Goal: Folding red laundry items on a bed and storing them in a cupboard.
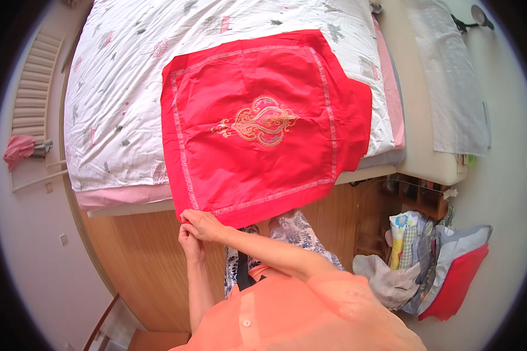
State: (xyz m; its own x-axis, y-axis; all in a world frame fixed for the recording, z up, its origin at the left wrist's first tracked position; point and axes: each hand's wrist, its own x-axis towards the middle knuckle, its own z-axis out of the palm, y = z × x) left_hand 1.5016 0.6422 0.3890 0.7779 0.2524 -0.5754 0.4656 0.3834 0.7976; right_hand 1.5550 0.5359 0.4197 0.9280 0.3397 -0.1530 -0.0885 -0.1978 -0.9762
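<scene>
A red pillowcase (228, 169) with a gold embroidered motif and a pale patterned border lies spread over the near edge of the bed, its right side partly folded under or flaring out. Its near-left corner hangs past the bed edge, close to my body. At that corner both hands meet, fingers closed. My right hand (204, 226) reaches across from the right and pinches the cloth. Just below it, my left hand (191, 242) is curled against the same corner, touching my right hand. The fingertips are partly hidden by the fabric and each other.
The bed wears a white printed cover (117, 105) over a pink sheet (123, 196). On the floor at the right lie a red and grey cushion (459, 275) and folded cloths (413, 240) beside a wooden shelf (418, 196). A radiator (36, 88) stands against the left wall.
</scene>
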